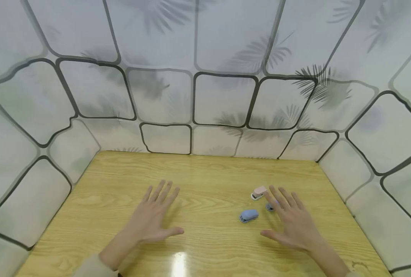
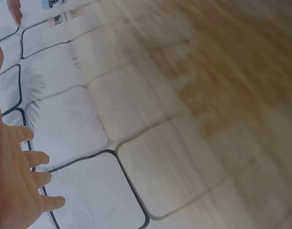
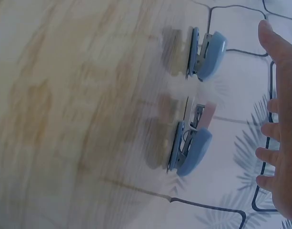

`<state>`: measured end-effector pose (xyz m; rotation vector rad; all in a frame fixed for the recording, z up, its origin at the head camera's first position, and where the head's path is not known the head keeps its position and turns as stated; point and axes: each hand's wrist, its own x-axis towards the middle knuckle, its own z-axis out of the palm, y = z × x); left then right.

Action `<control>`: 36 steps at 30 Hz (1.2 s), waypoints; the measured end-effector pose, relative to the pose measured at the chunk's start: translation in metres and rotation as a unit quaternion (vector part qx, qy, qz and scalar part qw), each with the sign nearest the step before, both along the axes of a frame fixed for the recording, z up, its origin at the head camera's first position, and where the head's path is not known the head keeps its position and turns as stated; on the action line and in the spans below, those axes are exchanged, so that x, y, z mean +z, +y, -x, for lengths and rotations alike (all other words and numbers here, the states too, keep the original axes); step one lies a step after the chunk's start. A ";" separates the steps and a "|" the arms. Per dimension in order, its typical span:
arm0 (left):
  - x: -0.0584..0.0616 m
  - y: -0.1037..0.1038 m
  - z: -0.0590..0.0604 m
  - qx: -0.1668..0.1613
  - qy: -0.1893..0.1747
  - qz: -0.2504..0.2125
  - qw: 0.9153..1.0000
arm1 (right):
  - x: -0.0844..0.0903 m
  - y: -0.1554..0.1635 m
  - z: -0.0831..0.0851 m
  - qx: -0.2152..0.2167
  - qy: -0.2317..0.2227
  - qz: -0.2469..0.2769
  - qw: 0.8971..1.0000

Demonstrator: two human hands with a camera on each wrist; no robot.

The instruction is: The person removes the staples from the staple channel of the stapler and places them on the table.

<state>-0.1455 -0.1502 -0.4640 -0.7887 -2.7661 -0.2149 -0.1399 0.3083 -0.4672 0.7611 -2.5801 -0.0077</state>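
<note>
Nearest the person, two sleeve cuffs show at the bottom edge of the head view, and both forearms reach forward over the wooden table (image 1: 205, 173). The left hand (image 1: 155, 219) hovers palm down over the bare wood, fingers straight and spread, thumb out to the side, grasping nothing; nothing lies beside it. The left wrist view shows the same released fingers (image 2: 38, 157) at its edge, against the patterned wall. The right hand (image 1: 292, 223) is likewise flat and relaxed, fingers splayed, holding nothing. Just to its thumb side, between the two hands but far closer to the right one, a blue stapler (image 1: 248, 216) sits on the table, apart from the thumb. A second blue stapler (image 1: 269, 207) lies right under the right hand's index fingertip, partly hidden by it; whether the finger touches it cannot be told from the head view, while the right wrist view shows both blue staplers, near (image 3: 191, 150) and far (image 3: 206, 53), standing clear of the fingers (image 3: 279, 138). Just beyond the fingertips, a pink stapler (image 1: 259, 192) rests on the wood, near the index finger yet not touched. Beyond all this the table runs to a wall covering (image 1: 222, 100) of pale panels outlined in dark lines with grey palm-leaf prints, which wraps round both sides of the hands.
</note>
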 end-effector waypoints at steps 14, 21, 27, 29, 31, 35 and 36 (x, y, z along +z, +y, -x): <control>-0.005 0.028 0.008 -0.050 -0.020 0.002 0.999 | -0.014 -0.024 0.020 0.078 0.002 -0.030 0.997; -0.004 0.034 0.008 -0.058 -0.028 0.017 0.998 | -0.017 -0.033 0.023 0.098 0.006 -0.055 0.994; -0.007 0.038 0.007 -0.067 -0.049 0.030 0.996 | -0.020 -0.035 0.026 0.107 0.016 -0.062 0.992; -0.008 0.039 0.006 -0.069 -0.048 0.033 0.996 | -0.021 -0.035 0.028 0.114 0.023 -0.060 0.991; -0.008 0.040 0.005 -0.069 -0.045 0.036 0.996 | -0.022 -0.034 0.030 0.122 0.031 -0.056 0.990; -0.009 0.039 0.004 -0.068 -0.037 0.042 0.996 | -0.023 -0.034 0.034 0.136 0.042 -0.053 0.988; -0.009 0.038 0.004 -0.068 -0.037 0.041 0.996 | -0.024 -0.035 0.036 0.141 0.044 -0.052 0.988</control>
